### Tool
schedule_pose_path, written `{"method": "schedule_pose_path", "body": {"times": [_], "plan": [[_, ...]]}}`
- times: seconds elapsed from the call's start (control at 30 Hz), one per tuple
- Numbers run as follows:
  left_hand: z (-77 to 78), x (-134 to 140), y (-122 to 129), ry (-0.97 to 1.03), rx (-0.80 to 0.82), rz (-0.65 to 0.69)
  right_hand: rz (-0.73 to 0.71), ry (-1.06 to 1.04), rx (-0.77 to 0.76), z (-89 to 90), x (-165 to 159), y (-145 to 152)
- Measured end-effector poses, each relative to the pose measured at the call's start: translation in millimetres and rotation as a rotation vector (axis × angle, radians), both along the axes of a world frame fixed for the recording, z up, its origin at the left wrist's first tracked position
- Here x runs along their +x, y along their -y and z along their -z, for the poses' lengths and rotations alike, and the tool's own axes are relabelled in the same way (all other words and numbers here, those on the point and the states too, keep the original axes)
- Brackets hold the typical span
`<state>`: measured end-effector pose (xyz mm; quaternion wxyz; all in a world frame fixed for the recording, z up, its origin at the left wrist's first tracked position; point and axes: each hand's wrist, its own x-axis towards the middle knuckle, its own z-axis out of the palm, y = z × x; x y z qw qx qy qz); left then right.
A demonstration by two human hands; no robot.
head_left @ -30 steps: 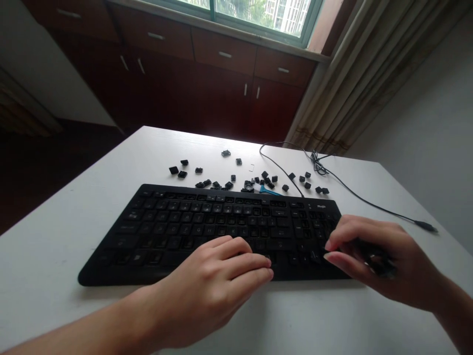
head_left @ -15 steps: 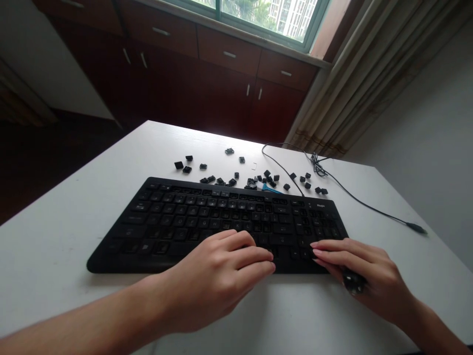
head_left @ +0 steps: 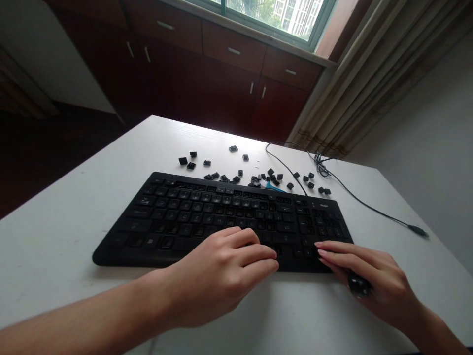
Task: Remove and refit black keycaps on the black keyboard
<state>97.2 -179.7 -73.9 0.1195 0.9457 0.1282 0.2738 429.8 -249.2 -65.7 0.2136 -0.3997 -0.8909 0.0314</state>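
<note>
A black keyboard (head_left: 177,217) lies tilted across the white table, with several keycaps gone and dark sockets showing. My left hand (head_left: 225,271) rests over its lower middle, fingers curled and pressed together. Those fingertips touch the bottom key row; whatever they pinch, if anything, is hidden. Over the keyboard's lower right corner is my right hand (head_left: 373,276), its fingers drawn together by the arrow keys. From under its palm pokes the rounded, glossy end of a black tool (head_left: 358,285); the tool's other end is covered by the fingers.
Loose black keycaps (head_left: 191,165) lie scattered behind the keyboard. Among them is a blue-handled brush (head_left: 272,187). The keyboard's cable (head_left: 321,165) is looped at the back right, its plug (head_left: 417,230) near the right edge. Wooden cabinets (head_left: 229,84) stand beyond the table.
The whole view has shifted slightly, so everything sits a little further right and mostly higher. Both hands keep nearly the same places on the keyboard.
</note>
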Motion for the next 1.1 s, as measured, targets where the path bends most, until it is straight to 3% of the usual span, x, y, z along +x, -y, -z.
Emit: {"method": "schedule_pose_path", "body": {"times": [0.4, 0.7, 0.8, 0.93, 1.0, 1.1], "plan": [[1.2, -0.9, -0.2, -0.02, -0.016, 0.006, 0.017, -0.005, 0.023, 0.9, -0.9, 0.2], [0.3, -0.3, -0.8, 0.0, -0.011, 0.007, 0.068, -0.045, -0.099, -11.8, -12.2, -3.6], [0.4, -0.5, -1.1, 0.01, -0.02, 0.009, 0.122, -0.331, -0.152, -19.8, -20.5, -0.4], [0.2, -0.8, -0.7, 0.024, -0.028, 0.016, 0.196, -1.079, -0.374, -39.9, -39.7, -4.8], [-0.2, -0.5, -0.4, 0.032, -0.023, 0.013, 0.109, -1.221, -0.528, -54.1, -51.6, -13.8], [-0.9, -0.1, -0.2, 0.03, -0.023, 0.003, 0.063, -1.222, -0.652, -74.1, -66.8, -26.5]]}}
